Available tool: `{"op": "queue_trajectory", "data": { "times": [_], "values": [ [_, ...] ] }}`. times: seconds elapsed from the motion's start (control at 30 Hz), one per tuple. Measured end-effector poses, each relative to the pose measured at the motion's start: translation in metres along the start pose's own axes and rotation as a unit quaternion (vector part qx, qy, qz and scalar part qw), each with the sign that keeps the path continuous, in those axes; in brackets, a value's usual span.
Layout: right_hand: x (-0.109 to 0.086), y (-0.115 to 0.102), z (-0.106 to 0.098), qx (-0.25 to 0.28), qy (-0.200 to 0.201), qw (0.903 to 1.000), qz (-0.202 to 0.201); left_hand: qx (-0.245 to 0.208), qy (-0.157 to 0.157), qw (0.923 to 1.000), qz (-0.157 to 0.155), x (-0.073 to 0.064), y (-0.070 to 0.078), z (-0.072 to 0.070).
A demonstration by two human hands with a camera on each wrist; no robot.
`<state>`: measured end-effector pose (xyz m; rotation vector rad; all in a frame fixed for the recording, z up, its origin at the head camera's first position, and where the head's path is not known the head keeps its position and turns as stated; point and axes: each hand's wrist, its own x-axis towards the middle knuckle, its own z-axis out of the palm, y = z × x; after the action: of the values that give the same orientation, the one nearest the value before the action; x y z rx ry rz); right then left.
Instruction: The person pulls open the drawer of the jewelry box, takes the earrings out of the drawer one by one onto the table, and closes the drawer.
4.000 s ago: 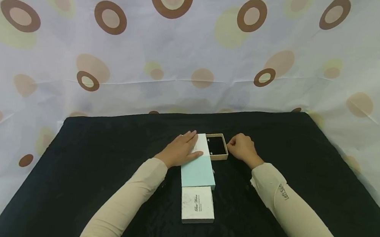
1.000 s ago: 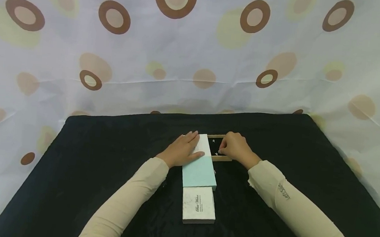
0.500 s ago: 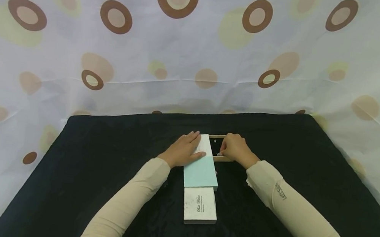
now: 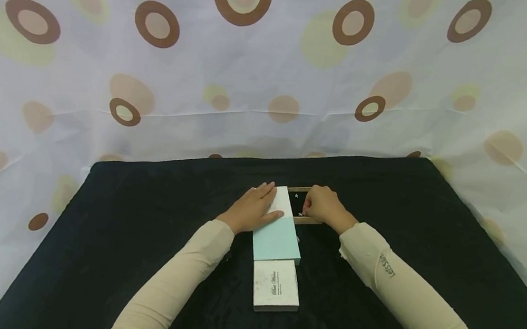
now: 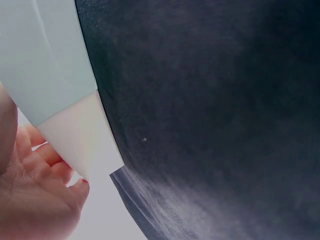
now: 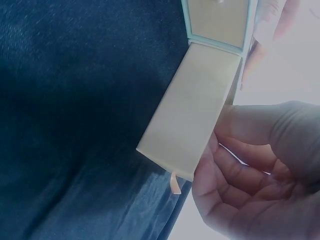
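Note:
My left hand (image 4: 251,208) rests flat on a mint and white box sleeve (image 4: 277,240), fingers straight and thumb spread. A tan drawer (image 4: 307,221) sticks out of the sleeve's right side. On its black pad (image 4: 295,204) are two small silver stars; the upper star (image 4: 296,195) shows fully. My right hand (image 4: 327,206) reaches over the drawer with curled fingers, its fingertips pinched at the lower star (image 4: 300,214), which is partly covered. In the right wrist view, the drawer's outer wall (image 6: 192,107) shows a pink ribbon tab (image 6: 175,184); the fingertips are hidden behind it.
A white box (image 4: 275,285) with black lettering lies against the sleeve's near end. Black cloth (image 4: 165,240) covers the table. A patterned white curtain (image 4: 252,78) hangs behind and at the sides.
Four seconds ago my right hand was at the drawer's right end; it has since moved left over the pad to the lower star. My left hand has stayed on the sleeve.

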<state>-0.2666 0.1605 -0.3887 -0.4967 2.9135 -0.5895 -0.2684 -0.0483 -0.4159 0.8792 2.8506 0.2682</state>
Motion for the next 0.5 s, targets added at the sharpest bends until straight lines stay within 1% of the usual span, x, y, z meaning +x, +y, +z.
{"op": "queue_trajectory", "data": {
  "times": [0.23, 0.5],
  "values": [
    [-0.0007, 0.0005, 0.0015, -0.001, -0.021, 0.9998, 0.0, -0.003, 0.003, 1.0, 0.004, -0.0018, 0.0003, 0.0003],
    [-0.0006, 0.0049, 0.0034, 0.006, -0.028, 0.9995, -0.013, -0.004, 0.007, 0.9999, 0.007, -0.0026, 0.0001, -0.0004]
  ]
}}
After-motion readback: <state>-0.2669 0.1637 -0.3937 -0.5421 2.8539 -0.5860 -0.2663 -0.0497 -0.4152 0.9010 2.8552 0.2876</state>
